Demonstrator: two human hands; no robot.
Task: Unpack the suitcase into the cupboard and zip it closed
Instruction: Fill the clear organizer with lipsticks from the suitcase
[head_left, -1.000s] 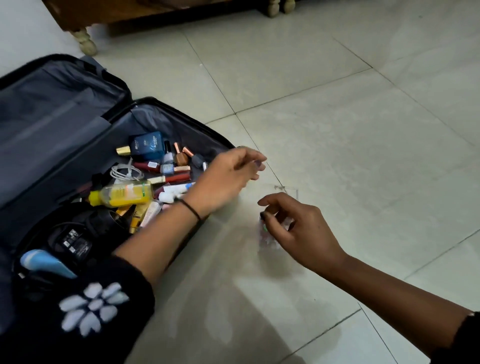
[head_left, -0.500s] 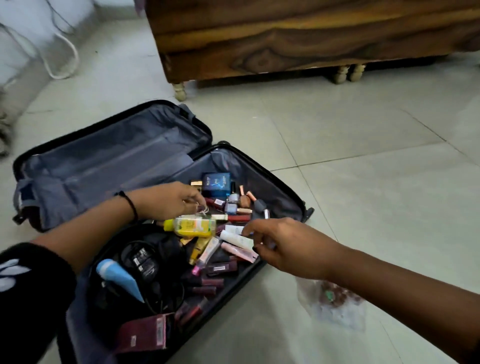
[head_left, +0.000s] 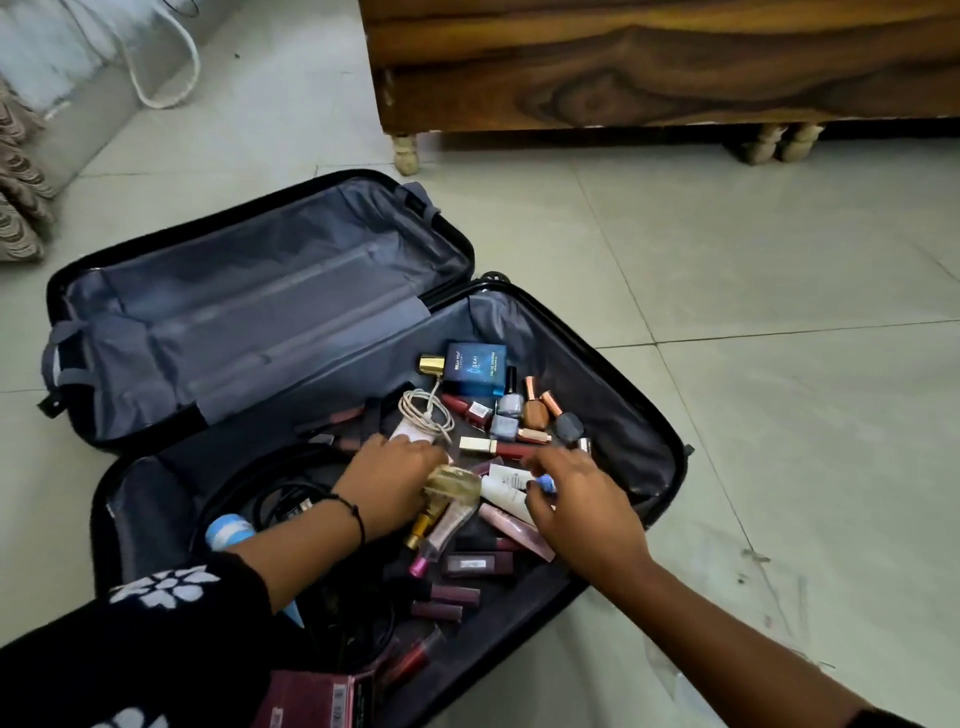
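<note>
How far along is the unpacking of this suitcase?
Early. Done: the suitcase lies unzipped, its lid half showing only lining. In hand: the right hand pinches a blue-capped tube; the left hand is beside a blurred yellowish bottle, grip unclear. Left: perfume box, nail polishes, lipsticks and cables remain inside; then zipping.

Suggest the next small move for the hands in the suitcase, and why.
Probably lift the white tube out with the right hand, whose fingers curl round its blue-capped end. The suitcase holds many loose cosmetics; whether the left hand grips the blurred bottle is unclear.
</note>
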